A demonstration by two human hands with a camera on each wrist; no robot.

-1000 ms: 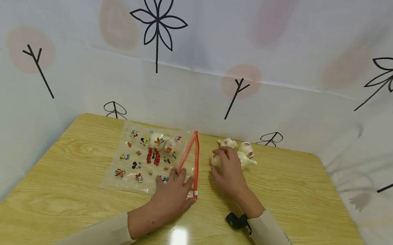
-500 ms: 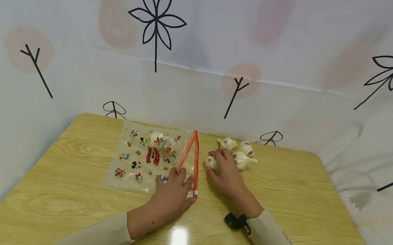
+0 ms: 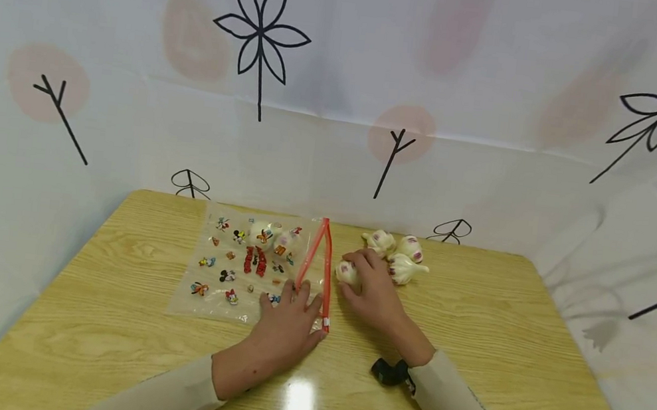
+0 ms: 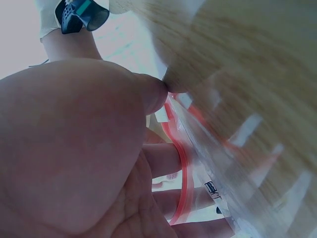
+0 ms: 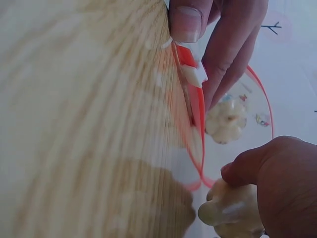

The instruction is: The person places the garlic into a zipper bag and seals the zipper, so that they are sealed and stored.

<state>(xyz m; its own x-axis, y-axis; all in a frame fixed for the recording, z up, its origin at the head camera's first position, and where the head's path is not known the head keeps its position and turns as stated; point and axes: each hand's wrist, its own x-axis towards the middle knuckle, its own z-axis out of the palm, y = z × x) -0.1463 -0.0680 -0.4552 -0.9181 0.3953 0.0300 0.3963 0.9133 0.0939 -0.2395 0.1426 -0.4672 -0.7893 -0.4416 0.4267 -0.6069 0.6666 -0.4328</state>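
Note:
A clear zip bag [image 3: 216,303] printed with cartoon figures lies flat, its red zip edge [image 3: 329,278] parted toward the right. Two garlic bulbs [image 3: 287,239] show through its film. My left hand [image 3: 284,330] rests with spread fingers at the bag's mouth, the thumb beside the white slider [image 3: 325,323]. In the left wrist view the red strip [image 4: 184,173] passes across those fingers. My right hand [image 3: 376,295] grips a garlic bulb [image 3: 347,272] just right of the mouth; the right wrist view shows the thumb on this bulb [image 5: 233,210], close to the red rim.
Three more garlic bulbs [image 3: 404,268] sit together behind and right of my right hand. The wooden table [image 3: 472,327] ends at a patterned cloth backdrop [image 3: 321,157]. A black wrist device [image 3: 389,372] hangs at the right sleeve.
My right hand has drawn one garlic bulb leftward, away from the other three and nearer the bag's mouth. The left hand and the bag have stayed in place.

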